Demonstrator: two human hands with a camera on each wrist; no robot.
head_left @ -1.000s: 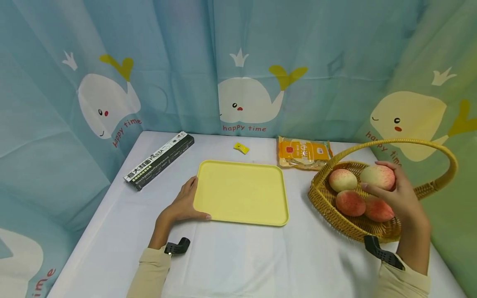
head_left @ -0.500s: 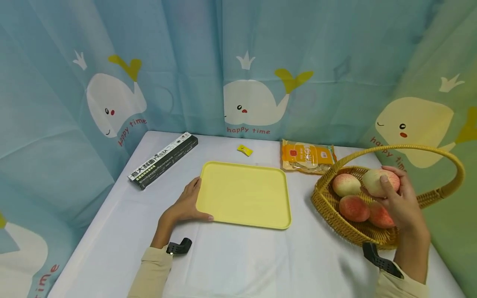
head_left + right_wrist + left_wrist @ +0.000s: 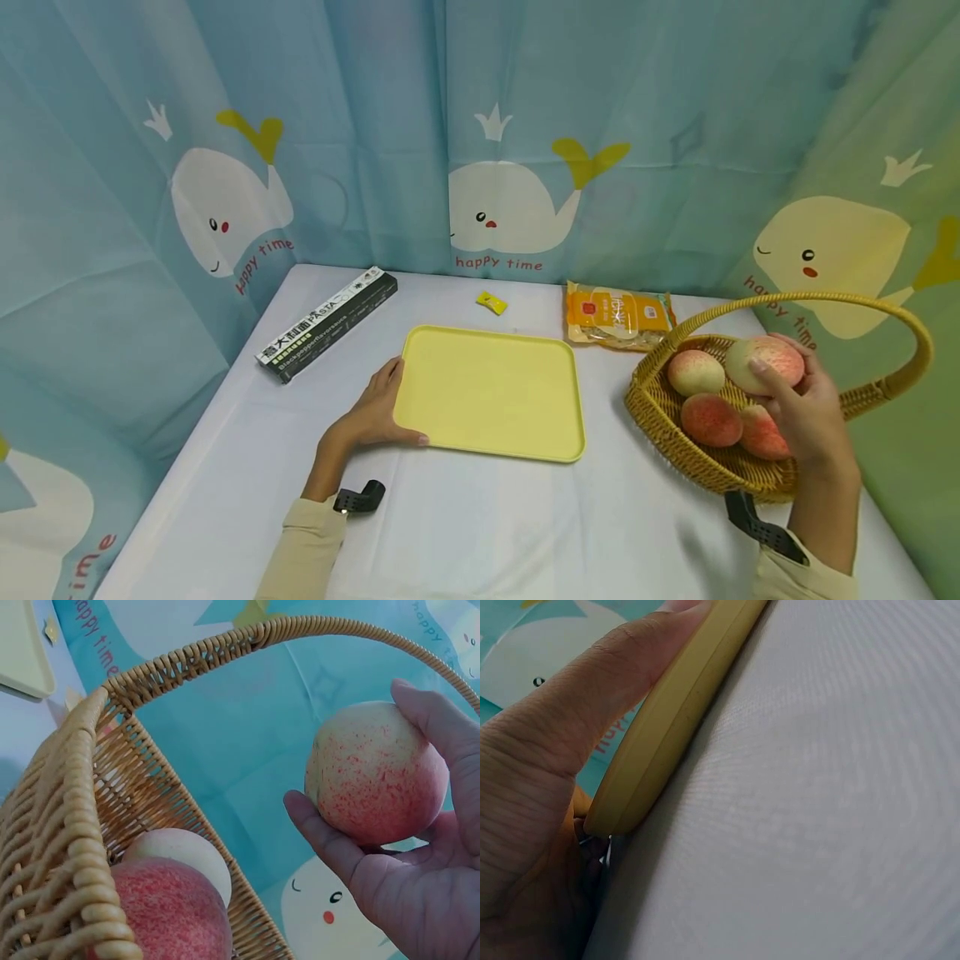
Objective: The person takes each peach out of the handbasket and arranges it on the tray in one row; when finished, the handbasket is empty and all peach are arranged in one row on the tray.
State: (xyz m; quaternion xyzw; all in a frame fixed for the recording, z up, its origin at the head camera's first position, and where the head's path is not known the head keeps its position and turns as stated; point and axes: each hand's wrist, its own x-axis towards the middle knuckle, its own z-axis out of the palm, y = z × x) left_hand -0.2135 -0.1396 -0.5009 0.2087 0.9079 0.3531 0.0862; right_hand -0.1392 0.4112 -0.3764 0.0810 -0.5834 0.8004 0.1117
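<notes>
In the head view my right hand [image 3: 813,417] grips a pale peach with a red blush [image 3: 765,365] above the wicker basket [image 3: 675,446]. The right wrist view shows thumb and fingers round this peach [image 3: 375,776], held apart from the other fruit. Inside the basket lie a pale peach [image 3: 696,372], a red peach [image 3: 711,420] and another red one [image 3: 763,433], partly covered by my hand. At the yellow tray [image 3: 491,393], my left hand [image 3: 371,410] rests on the near left corner, thumb along the front edge, fingers along the left side.
A black-and-white pasta box [image 3: 326,325] lies at the back left. Behind the tray is a small yellow packet [image 3: 492,302]. An orange food bag [image 3: 620,317] lies beyond the basket, whose tall handle [image 3: 810,298] arches over it. Curtains [image 3: 405,125] enclose the table.
My right hand has turned the held peach and shifted its grip, the thumb now lying across the front of it. The left hand stays at the tray. The head view has shifted slightly.
</notes>
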